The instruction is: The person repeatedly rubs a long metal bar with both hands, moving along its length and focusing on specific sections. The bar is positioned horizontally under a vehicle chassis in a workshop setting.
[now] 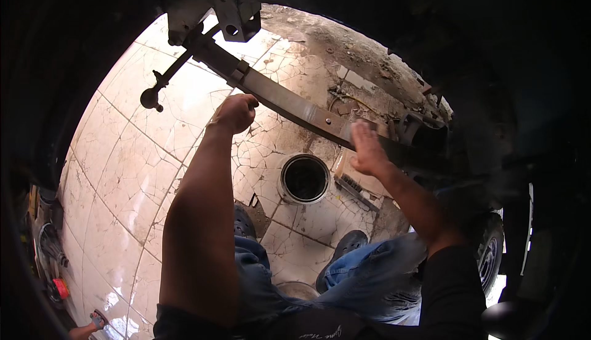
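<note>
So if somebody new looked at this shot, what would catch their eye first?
Probably the long curved metal bar slanting across the upper middle, with the curled left hand at its lower edge and the blurred right hand farther right along it. Next, the round open can on the cracked tile floor below.

Left hand (pixel 235 113), right hand (pixel 369 150) (blurred), at a leaf spring (pixel 286 98)

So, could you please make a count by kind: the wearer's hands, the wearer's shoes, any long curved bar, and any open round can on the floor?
Hands: 2
Shoes: 2
Long curved bar, counted as one piece: 1
Open round can: 1
Total: 6
</note>
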Demonstrator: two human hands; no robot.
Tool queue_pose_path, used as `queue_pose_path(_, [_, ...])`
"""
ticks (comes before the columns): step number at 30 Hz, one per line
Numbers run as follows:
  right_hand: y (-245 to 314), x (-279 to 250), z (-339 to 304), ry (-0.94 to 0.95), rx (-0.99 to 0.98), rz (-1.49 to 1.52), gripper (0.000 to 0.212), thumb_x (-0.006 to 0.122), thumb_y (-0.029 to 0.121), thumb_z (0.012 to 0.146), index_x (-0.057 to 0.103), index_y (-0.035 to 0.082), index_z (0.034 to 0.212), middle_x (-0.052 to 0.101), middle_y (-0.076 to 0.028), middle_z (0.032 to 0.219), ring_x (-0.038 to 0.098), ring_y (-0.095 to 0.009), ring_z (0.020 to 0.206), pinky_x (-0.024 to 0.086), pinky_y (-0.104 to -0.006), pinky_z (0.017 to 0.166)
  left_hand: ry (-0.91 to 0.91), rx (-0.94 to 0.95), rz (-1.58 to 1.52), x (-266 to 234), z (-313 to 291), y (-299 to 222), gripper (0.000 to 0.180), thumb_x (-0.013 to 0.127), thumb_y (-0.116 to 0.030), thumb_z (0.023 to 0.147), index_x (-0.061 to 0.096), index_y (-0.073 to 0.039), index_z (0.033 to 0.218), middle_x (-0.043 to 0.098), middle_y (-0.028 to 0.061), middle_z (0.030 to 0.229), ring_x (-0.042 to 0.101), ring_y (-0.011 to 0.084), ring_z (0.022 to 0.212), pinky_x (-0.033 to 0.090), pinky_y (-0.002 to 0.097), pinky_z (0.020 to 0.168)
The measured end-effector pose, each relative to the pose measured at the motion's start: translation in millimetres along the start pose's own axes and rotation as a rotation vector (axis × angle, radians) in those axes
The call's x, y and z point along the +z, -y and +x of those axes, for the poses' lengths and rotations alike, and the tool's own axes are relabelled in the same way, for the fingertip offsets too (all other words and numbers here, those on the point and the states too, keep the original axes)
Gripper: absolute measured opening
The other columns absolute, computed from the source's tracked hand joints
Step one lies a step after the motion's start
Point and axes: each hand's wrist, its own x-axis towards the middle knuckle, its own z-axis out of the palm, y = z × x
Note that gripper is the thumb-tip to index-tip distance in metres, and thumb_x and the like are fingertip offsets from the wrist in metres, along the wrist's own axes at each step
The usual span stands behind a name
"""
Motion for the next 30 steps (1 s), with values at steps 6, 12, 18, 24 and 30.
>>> queue_pose_path(6, [-5.1, -7.7, -37.2, 0.096, 0.003, -0.046, 0.101, 0.064, 0.029, 0.081, 0.006, -0.007, 0.154, 0.008, -0.03, 0.161, 0.011, -0.043, 0.15, 0.014, -0.0514, 0.122, 0.063, -0.025, 0.01, 0.8, -2.0, 9.9, 0.025, 0.056, -0.016, 0.09, 0.071, -0.013, 0.11, 0.071, 0.0106, 0.112, 0.067, 0.0277, 0.105, 0.053, 0.0376, 0.094])
queue_pose_path(12, [-20.3, 1.6, -58.8, 0.024, -0.025, -0.099, 0.1, 0.068, 0.028, 0.079, 0.011, -0.006, 0.154, 0.013, -0.03, 0.16, 0.015, -0.043, 0.149, 0.016, -0.0516, 0.121, 0.056, 0.019, -0.008, -7.4, -6.6, 21.5, 0.024, 0.058, -0.016, 0.089, 0.072, -0.008, 0.107, 0.072, 0.0133, 0.106, 0.069, 0.0289, 0.099, 0.053, 0.037, 0.092])
queue_pose_path(18, [-35.4, 4.1, -61.3, -0.032, -0.029, -0.056, 0.096, 0.066, 0.022, 0.077, 0.015, -0.004, 0.154, 0.017, -0.027, 0.16, 0.019, -0.04, 0.149, 0.017, -0.0503, 0.121, 0.122, -0.053, 0.089, -23.1, -32.9, 18.1, 0.025, 0.058, -0.017, 0.091, 0.071, -0.008, 0.111, 0.072, 0.0129, 0.11, 0.069, 0.0267, 0.103, 0.053, 0.0353, 0.094])
queue_pose_path(24, [-27.3, -4.9, -64.5, 0.013, 0.196, -0.134, 0.091, 0.063, 0.016, 0.078, 0.018, -0.004, 0.154, 0.018, -0.026, 0.16, 0.018, -0.039, 0.15, 0.018, -0.05, 0.121, 0.45, -0.237, 0.113, -29.0, -45.9, 21.5, 0.031, 0.06, -0.019, 0.091, 0.068, -0.007, 0.119, 0.071, 0.0148, 0.115, 0.068, 0.0254, 0.106, 0.051, 0.0352, 0.096])
queue_pose_path(30, [-36.7, -2.2, -52.4, 0.019, 0.085, -0.16, 0.091, 0.065, 0.021, 0.081, 0.016, -0.003, 0.154, 0.019, -0.025, 0.16, 0.018, -0.04, 0.149, 0.018, -0.0496, 0.122, 0.363, -0.271, -0.075, -14.2, -27.8, 22.4, 0.037, 0.061, -0.023, 0.093, 0.064, -0.007, 0.126, 0.069, 0.0154, 0.119, 0.066, 0.0263, 0.11, 0.05, 0.0361, 0.097])
